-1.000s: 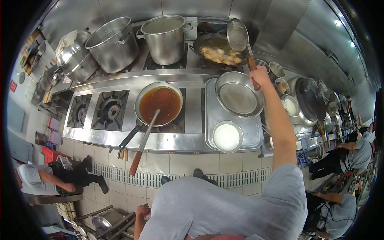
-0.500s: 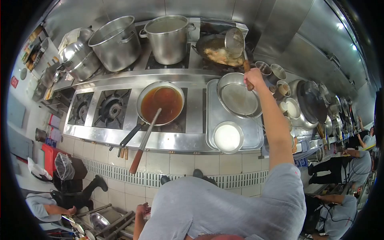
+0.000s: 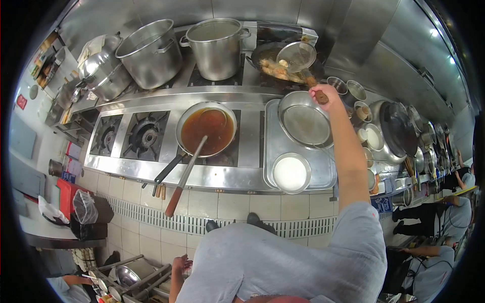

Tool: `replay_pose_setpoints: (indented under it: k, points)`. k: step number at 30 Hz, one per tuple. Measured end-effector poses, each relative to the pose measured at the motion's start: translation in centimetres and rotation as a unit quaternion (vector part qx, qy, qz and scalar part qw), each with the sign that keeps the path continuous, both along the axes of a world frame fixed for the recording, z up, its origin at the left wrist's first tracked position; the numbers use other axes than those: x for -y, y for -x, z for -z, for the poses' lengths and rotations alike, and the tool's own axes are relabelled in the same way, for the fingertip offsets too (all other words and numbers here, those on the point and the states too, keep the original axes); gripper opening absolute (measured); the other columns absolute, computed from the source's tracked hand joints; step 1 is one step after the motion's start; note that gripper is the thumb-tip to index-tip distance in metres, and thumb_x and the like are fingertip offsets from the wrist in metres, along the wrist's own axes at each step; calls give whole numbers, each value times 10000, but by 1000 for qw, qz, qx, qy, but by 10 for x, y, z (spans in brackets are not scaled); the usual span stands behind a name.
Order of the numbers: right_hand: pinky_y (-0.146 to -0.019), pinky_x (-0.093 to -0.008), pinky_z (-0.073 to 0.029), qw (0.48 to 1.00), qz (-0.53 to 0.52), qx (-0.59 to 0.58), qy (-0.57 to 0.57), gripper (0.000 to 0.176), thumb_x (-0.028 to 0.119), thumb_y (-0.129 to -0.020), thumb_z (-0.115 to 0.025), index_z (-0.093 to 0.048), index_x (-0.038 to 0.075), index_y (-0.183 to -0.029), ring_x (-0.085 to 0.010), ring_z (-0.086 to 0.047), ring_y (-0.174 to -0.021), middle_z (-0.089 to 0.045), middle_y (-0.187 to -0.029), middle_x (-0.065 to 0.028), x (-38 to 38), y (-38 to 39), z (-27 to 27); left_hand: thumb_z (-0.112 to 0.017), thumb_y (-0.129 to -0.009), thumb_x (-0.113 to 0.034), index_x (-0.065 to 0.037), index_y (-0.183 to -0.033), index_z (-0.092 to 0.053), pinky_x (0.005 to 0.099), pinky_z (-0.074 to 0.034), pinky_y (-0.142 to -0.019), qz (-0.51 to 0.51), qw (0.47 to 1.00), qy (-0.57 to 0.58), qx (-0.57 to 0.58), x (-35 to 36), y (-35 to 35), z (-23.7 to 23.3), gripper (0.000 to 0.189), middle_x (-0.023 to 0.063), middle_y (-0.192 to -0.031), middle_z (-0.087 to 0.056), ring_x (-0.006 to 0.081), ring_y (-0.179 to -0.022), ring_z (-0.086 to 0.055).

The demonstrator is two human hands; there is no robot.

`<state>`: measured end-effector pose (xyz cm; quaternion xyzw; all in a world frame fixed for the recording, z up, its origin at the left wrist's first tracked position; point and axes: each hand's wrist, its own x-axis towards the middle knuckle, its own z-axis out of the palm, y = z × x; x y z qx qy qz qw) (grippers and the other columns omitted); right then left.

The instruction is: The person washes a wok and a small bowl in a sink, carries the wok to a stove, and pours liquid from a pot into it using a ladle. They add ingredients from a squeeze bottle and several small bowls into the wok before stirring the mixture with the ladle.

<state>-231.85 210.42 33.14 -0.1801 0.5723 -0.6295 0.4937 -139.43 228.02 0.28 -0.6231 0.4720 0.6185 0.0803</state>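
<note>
My right hand (image 3: 322,94) is stretched out over the stove, gripping the wooden handle of a mesh skimmer (image 3: 297,55). The skimmer's basket holds a piece of fried food and hangs over the back wok (image 3: 268,54), where golden pieces (image 3: 277,71) float in oil. My left hand (image 3: 179,263) hangs low beside my body near a rack, fingers loosely curled; nothing shows in it. A pan of brown sauce (image 3: 207,130) sits on the front burner with a ladle (image 3: 184,174) resting in it.
A large strainer bowl (image 3: 305,123) and a bowl of white liquid (image 3: 290,172) stand on a steel tray (image 3: 327,171). Two tall stockpots (image 3: 217,40) stand at the back. Small seasoning cups (image 3: 356,91) line the right. Other people work at the right edge and lower left.
The skimmer has tipped from upright to level over the wok and now carries a piece of food. The person at lower left has moved further down out of the frame.
</note>
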Motion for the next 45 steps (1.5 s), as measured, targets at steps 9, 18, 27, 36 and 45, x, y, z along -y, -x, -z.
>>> replay_pose_setpoints:
  k: [9, 18, 27, 36, 45]
  points:
    - [-527, -249, -487, 999, -7, 37, 36, 106, 67, -885, -602, -566, -4, -956, -134, -608, -644, -619, -808, -71, -18, 12, 8, -575, -963, -374, 35, -1187, -531, 377, -512, -548, 14, 1000, 8, 2, 0, 0, -1, 469, 170, -909, -687, 228, -645, -633]
    - [-519, -296, -503, 996, 28, -85, 8, 39, 16, -825, -640, -610, -9, -824, -164, -627, -603, -646, -758, -107, -34, -2, -11, -587, -949, -366, 19, -1139, -544, 378, -514, -545, 22, 999, 32, 0, 6, 4, 0, 431, 170, -911, -691, 236, -650, -643]
    - [-515, -298, -498, 992, 10, -129, -11, 60, 25, -821, -653, -609, -11, -842, -162, -624, -600, -645, -750, -106, -41, -7, -23, -586, -954, -368, 15, -1148, -549, 385, -514, -571, -1, 1000, 3, 18, 5, 10, -5, 431, 153, -891, -687, 231, -689, -653]
    - [-525, -300, -509, 999, 0, -35, 30, 61, 38, -839, -642, -623, -17, -859, -164, -634, -610, -658, -767, -111, -41, -12, -28, -576, -968, -375, 21, -1197, -532, 380, -510, -566, -9, 1000, -10, 10, 2, 5, 0, 459, 159, -897, -691, 224, -668, -646]
    - [-517, -311, -512, 996, 16, -77, 31, 55, 37, -827, -656, -630, -10, -838, -176, -638, -601, -655, -744, -108, -36, -9, -29, -568, -980, -380, 30, -1248, -513, 374, -504, -557, -6, 1000, -14, 4, 7, 8, 0, 493, 165, -906, -697, 219, -643, -637]
